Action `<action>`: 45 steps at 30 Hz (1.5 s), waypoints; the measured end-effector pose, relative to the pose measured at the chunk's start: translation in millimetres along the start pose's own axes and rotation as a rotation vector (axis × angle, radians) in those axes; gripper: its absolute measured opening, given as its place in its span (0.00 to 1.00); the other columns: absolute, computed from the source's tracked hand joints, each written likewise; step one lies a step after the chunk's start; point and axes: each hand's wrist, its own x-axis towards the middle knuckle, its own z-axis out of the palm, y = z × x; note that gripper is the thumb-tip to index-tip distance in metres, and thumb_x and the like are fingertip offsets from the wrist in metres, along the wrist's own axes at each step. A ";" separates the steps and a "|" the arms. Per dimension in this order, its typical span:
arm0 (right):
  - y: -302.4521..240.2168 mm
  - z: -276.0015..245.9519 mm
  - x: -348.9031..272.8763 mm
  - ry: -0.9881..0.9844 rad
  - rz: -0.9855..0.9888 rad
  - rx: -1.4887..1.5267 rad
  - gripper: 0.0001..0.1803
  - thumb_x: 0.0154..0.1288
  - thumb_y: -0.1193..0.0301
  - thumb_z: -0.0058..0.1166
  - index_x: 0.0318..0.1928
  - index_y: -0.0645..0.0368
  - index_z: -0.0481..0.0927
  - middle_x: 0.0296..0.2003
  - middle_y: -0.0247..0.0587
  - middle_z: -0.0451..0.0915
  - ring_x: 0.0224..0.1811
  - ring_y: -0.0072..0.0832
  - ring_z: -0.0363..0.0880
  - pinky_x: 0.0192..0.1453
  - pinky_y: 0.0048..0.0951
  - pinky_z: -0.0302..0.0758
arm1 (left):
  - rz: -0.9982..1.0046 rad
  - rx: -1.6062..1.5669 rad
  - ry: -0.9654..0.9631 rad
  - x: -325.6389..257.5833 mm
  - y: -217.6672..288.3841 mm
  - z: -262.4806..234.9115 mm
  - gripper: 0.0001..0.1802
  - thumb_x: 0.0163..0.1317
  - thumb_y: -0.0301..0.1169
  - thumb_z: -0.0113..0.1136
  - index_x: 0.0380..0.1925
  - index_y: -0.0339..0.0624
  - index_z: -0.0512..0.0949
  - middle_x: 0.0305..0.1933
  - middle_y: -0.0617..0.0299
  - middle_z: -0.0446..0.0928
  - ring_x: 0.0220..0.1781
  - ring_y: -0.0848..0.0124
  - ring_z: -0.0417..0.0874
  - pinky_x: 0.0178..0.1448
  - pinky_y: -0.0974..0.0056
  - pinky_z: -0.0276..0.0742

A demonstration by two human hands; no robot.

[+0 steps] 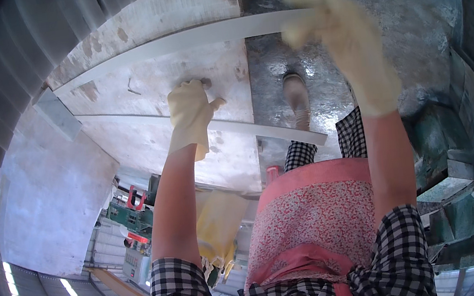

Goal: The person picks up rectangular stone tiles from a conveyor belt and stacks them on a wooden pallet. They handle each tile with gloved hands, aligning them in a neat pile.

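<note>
My left hand (pixel 190 111), in a cream rubber glove, is over a pale, stained board. Its thumb stands out from the bent fingers, whose tips are partly hidden. A narrow pale strip (pixel 267 130) passes behind this hand. My right hand (pixel 348 37), gloved the same way, is blurred by motion at the right end of a longer, wider pale strip (pixel 192 36). Its thumb and fingers are spread to either side of that strip end, which itself looks sharp. The pale board (pixel 232 160) lies behind both strips.
A small grey block (pixel 58 114) sits at the strips' left ends. Green machinery (pixel 129 216) with red parts stands at lower left, near a yellow cloth-like item (pixel 217 228). Greenish blocks (pixel 448 180) are stacked at right. My shoe (pixel 295 89) is on the wet-looking dark floor (pixel 405 18).
</note>
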 end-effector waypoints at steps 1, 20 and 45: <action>8.0 -3.2 -11.8 -0.294 0.066 -0.002 0.27 0.75 0.54 0.41 0.59 0.62 0.77 0.47 0.45 0.84 0.51 0.32 0.83 0.59 0.33 0.77 | -0.004 -0.001 0.000 0.3 0.4 -0.5 0.31 0.47 0.56 0.72 0.45 0.48 0.81 0.42 0.58 0.83 0.49 0.61 0.83 0.50 0.61 0.79; 156.4 36.4 126.9 0.169 0.082 -0.550 0.26 0.73 0.60 0.45 0.67 0.56 0.68 0.61 0.52 0.74 0.61 0.45 0.76 0.63 0.42 0.74 | -0.125 0.134 -0.182 9.3 11.6 -3.7 0.36 0.47 0.60 0.71 0.47 0.43 0.79 0.43 0.56 0.82 0.49 0.61 0.83 0.50 0.62 0.79; 138.7 37.0 77.1 0.117 0.179 -1.199 0.24 0.73 0.62 0.43 0.67 0.52 0.68 0.63 0.50 0.72 0.63 0.46 0.74 0.62 0.43 0.74 | -0.052 0.072 -0.103 6.3 1.2 4.3 0.35 0.48 0.60 0.70 0.48 0.47 0.79 0.42 0.59 0.82 0.48 0.62 0.83 0.49 0.61 0.79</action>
